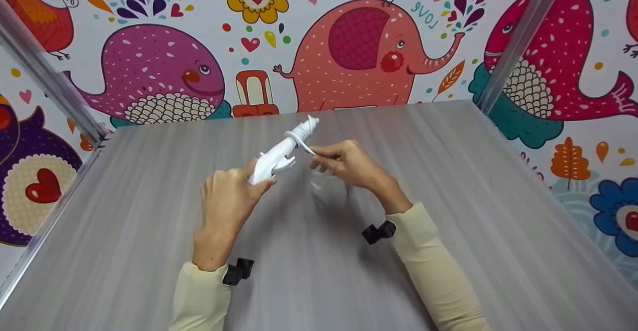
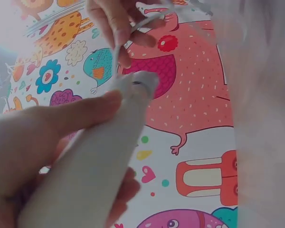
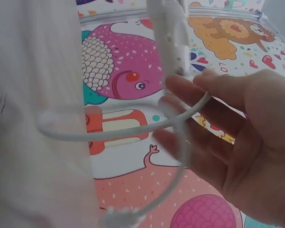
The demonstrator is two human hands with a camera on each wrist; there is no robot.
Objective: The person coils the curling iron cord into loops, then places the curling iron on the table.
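Cream sleeves (image 1: 438,271) on a person's two forearms reach up from the bottom edge of the head view, with a small black block (image 1: 238,271) at the left wrist and another at the right. Beyond the cuffs, the left hand (image 1: 225,199) grips the wider, near end of a white gadget (image 1: 274,161); its thumb lies along one side and the other fingers wrap round the opposite side, as the left wrist view shows. This gadget is held up over the middle of the grey worktop (image 1: 124,221), tilted, its narrow end pointing away and to the right. From its side juts a short white prong (image 1: 285,163).

Round the narrow end run several turns of white cord (image 1: 299,135), and from them a length passes to the right hand (image 1: 354,166), just beside the gadget. That hand pinches the cord between thumb and forefinger, while its remaining fingers are bent and slightly apart. More cord hangs in a loose loop near the right hand, blurred, down to a whitish end too smeared to make out.

Behind the worktop stands a white wall printed with a coral elephant (image 1: 319,72) and a purple whale (image 1: 144,67), with metal posts (image 1: 518,47) at either side
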